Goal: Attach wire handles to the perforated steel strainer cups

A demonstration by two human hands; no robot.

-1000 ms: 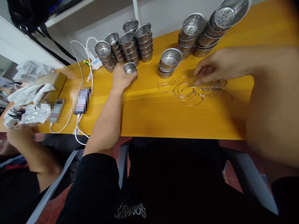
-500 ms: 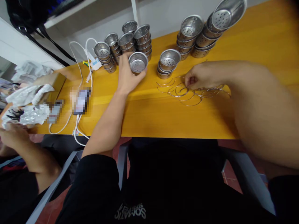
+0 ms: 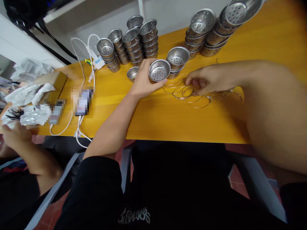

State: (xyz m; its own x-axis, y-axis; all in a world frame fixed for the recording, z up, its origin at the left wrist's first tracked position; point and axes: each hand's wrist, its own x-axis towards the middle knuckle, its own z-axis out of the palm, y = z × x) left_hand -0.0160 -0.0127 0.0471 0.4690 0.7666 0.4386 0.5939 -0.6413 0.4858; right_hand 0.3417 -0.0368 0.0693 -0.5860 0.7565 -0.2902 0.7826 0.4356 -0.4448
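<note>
A yellow-brown table [image 3: 182,127] runs across the view, with the person's black shirt [image 3: 177,185] filling the space below its near edge. At the upper left, a black bag [image 3: 26,12] hangs over a shelf. Towards the back right of the tabletop stand two tall stacks of perforated metal cups [image 3: 217,35], the outer one leaning; left of centre, four narrower stacks [image 3: 135,46] stand close together. A cardboard box [image 3: 61,83] sits on the left part of the table, beside plastic bags [image 3: 35,115], and a co-worker's hand [image 3: 17,135] is near these.

The left hand [image 3: 144,82] grips a single metal cup [image 3: 160,71] by its side, mouth up — just beside a short stack of cups [image 3: 177,60] near the middle of the table. The right hand [image 3: 200,81] is low over the wires with its fingers curled; they are blurred, so whether they pinch anything I cannot tell.

A phone [image 3: 83,102] with white cables lies well to the left. Behind the left hand, a smaller loose cup [image 3: 131,74] stands on the wood. Thinnest of all, the wire rings [image 3: 197,107] lie in a loose, overlapping spread beneath and around the right hand.
</note>
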